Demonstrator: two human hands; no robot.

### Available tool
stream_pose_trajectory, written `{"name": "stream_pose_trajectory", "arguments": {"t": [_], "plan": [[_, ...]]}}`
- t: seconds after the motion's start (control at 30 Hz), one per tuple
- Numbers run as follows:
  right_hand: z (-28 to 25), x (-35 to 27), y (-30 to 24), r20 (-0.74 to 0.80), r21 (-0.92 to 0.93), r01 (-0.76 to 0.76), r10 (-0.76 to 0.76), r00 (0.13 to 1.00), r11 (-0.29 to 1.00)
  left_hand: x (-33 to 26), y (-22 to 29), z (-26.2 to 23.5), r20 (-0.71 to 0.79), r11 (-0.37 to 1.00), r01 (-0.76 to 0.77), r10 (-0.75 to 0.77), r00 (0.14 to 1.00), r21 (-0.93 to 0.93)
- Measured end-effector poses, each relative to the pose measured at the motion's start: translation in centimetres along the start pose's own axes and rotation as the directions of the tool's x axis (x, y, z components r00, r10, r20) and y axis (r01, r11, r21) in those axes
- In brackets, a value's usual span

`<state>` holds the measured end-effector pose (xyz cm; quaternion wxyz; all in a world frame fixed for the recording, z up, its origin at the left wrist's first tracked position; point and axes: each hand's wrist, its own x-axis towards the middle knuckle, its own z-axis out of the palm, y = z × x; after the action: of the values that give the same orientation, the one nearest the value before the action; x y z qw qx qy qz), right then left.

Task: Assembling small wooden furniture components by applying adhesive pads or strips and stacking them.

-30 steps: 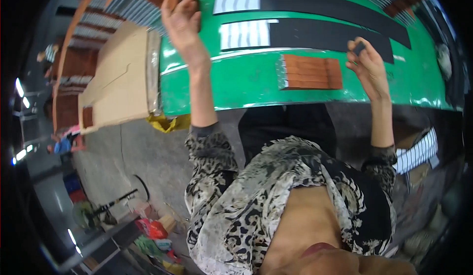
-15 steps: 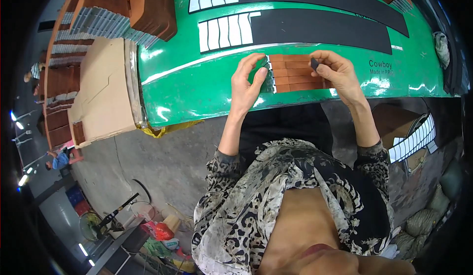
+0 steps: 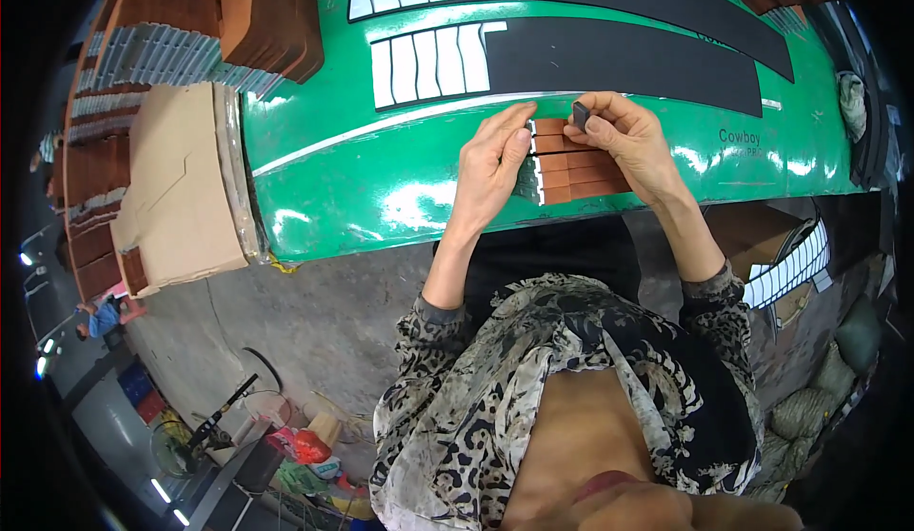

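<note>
I hold brown pieces (image 3: 583, 173) in my left hand (image 3: 486, 171) and one black bit (image 3: 580, 115) in my right hand (image 3: 636, 153) at the green table's (image 3: 347, 188) near edge, by dark writing (image 3: 740, 138) and two strips (image 3: 619, 61).

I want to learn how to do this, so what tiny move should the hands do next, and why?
Perhaps ease the small dark piece gently toward the brown strips, keeping the left hand by their left end. The right hand pinches that piece close to the strips, so it seems a short move. I can't tell whether they touch.
</note>
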<state>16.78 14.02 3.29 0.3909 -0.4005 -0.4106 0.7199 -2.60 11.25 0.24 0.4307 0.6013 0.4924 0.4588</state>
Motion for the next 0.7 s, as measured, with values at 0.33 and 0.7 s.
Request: {"name": "stream_pose_trajectory", "arguments": {"t": [0.33,0.7], "plan": [[-1.7,-1.2,-0.4,-0.046,-0.139,0.204,-0.212,0.976,0.969,1.5,0.2,-0.5,0.104,0.981,0.118,-0.103,0.989,-0.155],[-6.8,-3.9,1.2,-0.456,0.059,0.318,-0.258,0.852,0.946,0.6,0.0,-0.8,0.062,0.973,0.209,-0.204,0.977,-0.095]]}}
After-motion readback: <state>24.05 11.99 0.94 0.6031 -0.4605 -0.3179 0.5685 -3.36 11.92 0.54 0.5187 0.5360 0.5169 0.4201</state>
